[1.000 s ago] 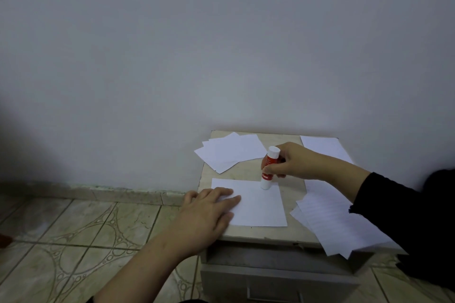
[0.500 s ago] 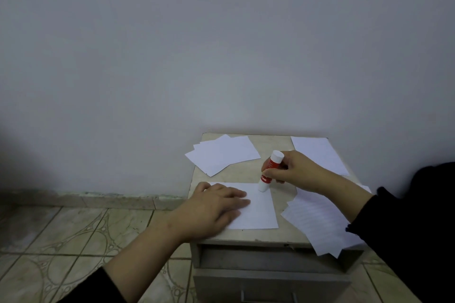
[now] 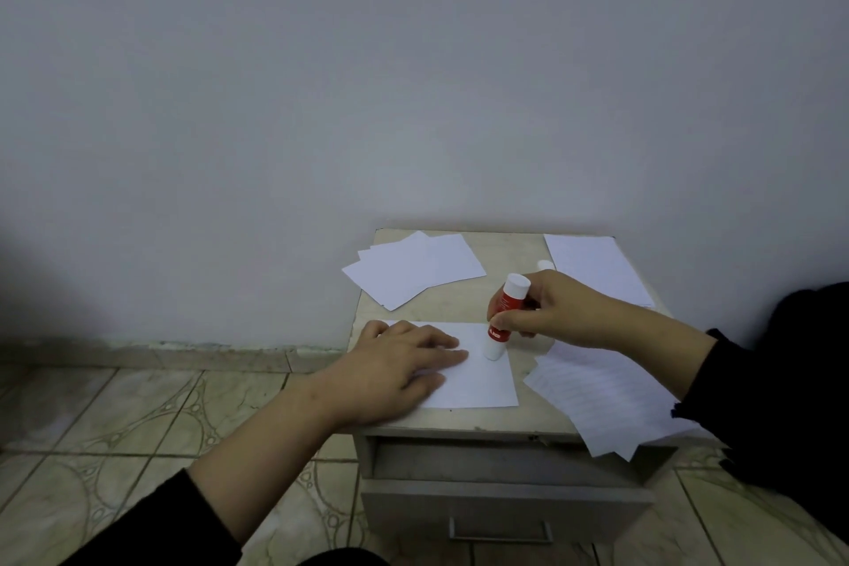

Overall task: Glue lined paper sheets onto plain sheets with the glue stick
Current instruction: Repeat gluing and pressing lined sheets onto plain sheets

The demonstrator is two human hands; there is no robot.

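Observation:
A plain white sheet (image 3: 482,377) lies at the front of a small beige bedside table (image 3: 505,303). My left hand (image 3: 395,368) rests flat on the sheet's left half, fingers straight. My right hand (image 3: 551,313) grips a red and white glue stick (image 3: 503,322), tilted, with its lower tip touching the sheet near its upper right part. A fanned pile of lined sheets (image 3: 602,400) lies at the table's right front and overhangs the edge.
A stack of plain sheets (image 3: 413,271) lies at the table's back left, another sheet (image 3: 592,267) at the back right. A small white cap (image 3: 545,265) stands behind my right hand. The drawer (image 3: 500,501) below is pulled slightly out. Tiled floor lies to the left.
The glue stick's tip has slid down and left across the sheet, closer to my left hand. My left hand has stayed flat on the sheet. The camera has shifted slightly.

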